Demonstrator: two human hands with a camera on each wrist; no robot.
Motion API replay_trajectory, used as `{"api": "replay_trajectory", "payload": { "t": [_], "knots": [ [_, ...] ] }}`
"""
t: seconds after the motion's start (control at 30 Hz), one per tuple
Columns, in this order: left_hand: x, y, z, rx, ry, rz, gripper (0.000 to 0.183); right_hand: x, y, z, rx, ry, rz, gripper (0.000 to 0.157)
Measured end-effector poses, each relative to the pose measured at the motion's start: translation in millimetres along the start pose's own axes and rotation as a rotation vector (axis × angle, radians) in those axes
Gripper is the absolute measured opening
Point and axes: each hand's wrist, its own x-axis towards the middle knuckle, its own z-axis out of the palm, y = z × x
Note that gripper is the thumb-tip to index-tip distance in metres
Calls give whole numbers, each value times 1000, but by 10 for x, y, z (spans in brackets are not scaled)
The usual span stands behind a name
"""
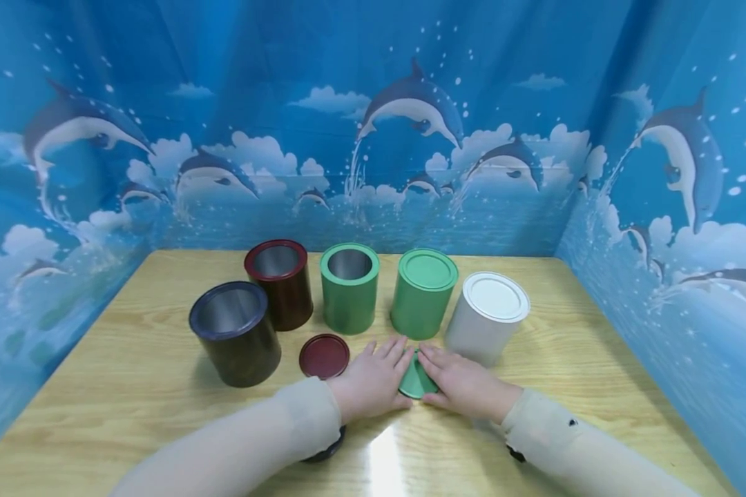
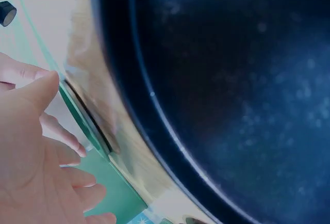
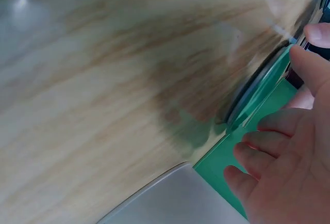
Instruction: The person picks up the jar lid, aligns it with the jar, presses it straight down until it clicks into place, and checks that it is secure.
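A green lid (image 1: 417,379) lies at the table's front middle, partly covered by both hands. On its left side rests my left hand (image 1: 376,378), fingers straight and pointing forward. My right hand (image 1: 466,384) touches the opposite side, its fingers also extended. In the left wrist view the left thumb (image 2: 46,87) reaches the rim of the green lid (image 2: 85,115). The right wrist view shows the right thumb (image 3: 307,66) at the same lid's edge (image 3: 263,90). Behind the hands stands a green can (image 1: 423,297) with its lid on.
A lidded white can (image 1: 488,317) stands right of the hands. Further left are an open green can (image 1: 350,290), an open dark red can (image 1: 282,286) and an open black can (image 1: 239,338). A dark red lid (image 1: 324,355) and a dark lid (image 1: 326,452) lie near my left arm.
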Motion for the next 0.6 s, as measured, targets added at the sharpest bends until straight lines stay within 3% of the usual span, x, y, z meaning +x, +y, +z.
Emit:
{"api": "replay_trajectory", "payload": {
  "t": [0.3, 0.6],
  "knots": [
    [23, -1, 38, -50, -60, -6, 79, 12, 9, 19, 38, -19, 17, 68],
    [53, 13, 81, -91, -70, 22, 76, 25, 8, 29, 77, -59, 42, 69]
  ]
}}
